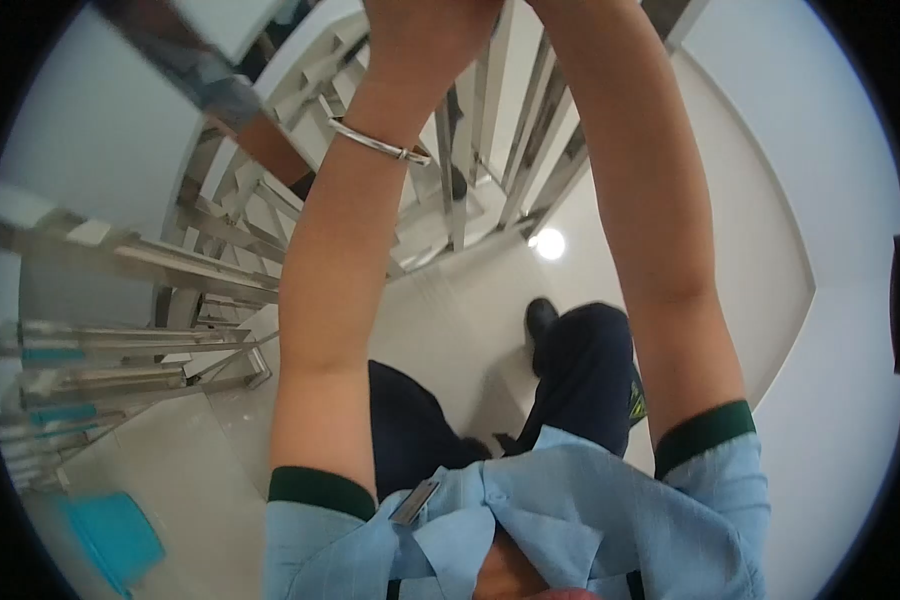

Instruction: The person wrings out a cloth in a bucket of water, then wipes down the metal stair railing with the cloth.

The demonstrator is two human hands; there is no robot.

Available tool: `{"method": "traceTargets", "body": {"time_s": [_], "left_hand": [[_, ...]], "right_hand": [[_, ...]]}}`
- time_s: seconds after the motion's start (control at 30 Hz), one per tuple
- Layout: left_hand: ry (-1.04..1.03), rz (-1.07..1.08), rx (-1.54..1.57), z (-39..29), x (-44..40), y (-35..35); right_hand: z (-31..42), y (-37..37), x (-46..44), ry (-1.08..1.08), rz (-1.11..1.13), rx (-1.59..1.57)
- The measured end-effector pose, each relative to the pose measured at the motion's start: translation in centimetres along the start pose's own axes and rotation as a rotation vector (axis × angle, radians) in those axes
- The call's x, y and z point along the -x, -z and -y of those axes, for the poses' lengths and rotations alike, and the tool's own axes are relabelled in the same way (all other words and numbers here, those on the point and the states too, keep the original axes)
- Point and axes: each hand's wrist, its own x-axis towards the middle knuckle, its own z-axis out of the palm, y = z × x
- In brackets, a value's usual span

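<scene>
Both of my arms stretch up past the top edge of the view. Only the back part of my left hand [435,30] shows, above a silver bracelet [375,143] on that forearm; its fingers are cut off. My right forearm [635,130] leaves the frame at the top, with the hand out of sight. Whatever either hand touches or holds is hidden. Metal railing bars [482,100] stand between and beyond my forearms.
More metal railing [150,262] runs along the left. A turquoise basin [120,540] sits on the pale tiled floor [205,450] at lower left. A white wall [840,400] rises at right. My dark shoe [540,325] is below. A blurred brown and grey-blue shape [225,100] crosses upper left.
</scene>
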Motion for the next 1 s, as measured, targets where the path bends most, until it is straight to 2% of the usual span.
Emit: {"method": "traceTargets", "body": {"time_s": [0.03, 0.1, 0.13, 0.17, 0.23, 0.3, 0.43, 0.53, 0.57, 0.63, 0.67, 0.8, 0.93, 1.0], "left_hand": [[-0.044, 0.14, -0.736, -1.0, 0.9, 1.9], [0.025, 0.089, -0.717, 3.9, 3.0, 5.6], [0.095, 0.026, -0.704, 5.6, 5.5, 5.7], [0.152, -0.037, -0.697, 7.8, 8.2, 5.3], [0.262, -0.169, -0.686, 11.2, 13.0, 4.5], [0.341, -0.298, -0.672, 13.4, 18.9, 3.2], [0.495, -0.569, -0.654, 20.4, 28.3, 0.9], [0.624, -0.794, -0.629, 24.7, 33.0, 0.6], [0.643, -0.798, -0.632, 25.4, 34.1, 1.0], [0.605, -0.85, -0.413, 25.7, 34.9, 1.3], [0.574, -0.873, -0.304, 25.8, 35.2, 1.4], [0.535, -0.984, 0.118, 26.0, 35.8, 1.9], [0.399, -0.979, 0.554, 25.7, 35.6, 2.3], [0.351, -0.931, 0.775, 25.7, 35.4, 2.7]], "right_hand": [[-1.7, 0.2, 0.3, 0.097, 0.0, -0.007], [-6.0, -0.6, 1.4, 0.148, -0.046, -0.132], [-4.6, -0.1, 3.1, -0.029, -0.025, -0.101], [-6.8, -0.1, 4.3, -0.054, -0.036, -0.104], [-13.4, -1.2, 9.0, 0.114, -0.028, -0.035], [-16.9, -1.7, 16.2, -0.215, 0.065, -0.012], [-26.0, -3.4, 29.1, -0.557, 0.091, -0.065], [-27.0, -3.5, 30.5, -0.668, 0.12, -0.015], [-26.8, -3.3, 31.4, -0.687, 0.122, -0.017], [-27.4, -3.3, 31.8, -0.859, 0.173, -0.038], [-29.2, -3.4, 33.0, -0.77, 0.272, -0.019], [-28.7, -3.8, 33.3, -0.849, 0.281, -0.005], [-27.8, -3.6, 32.3, -0.753, 0.204, 0.007], [-26.9, -3.8, 31.4, -0.569, 0.213, 0.163]]}}
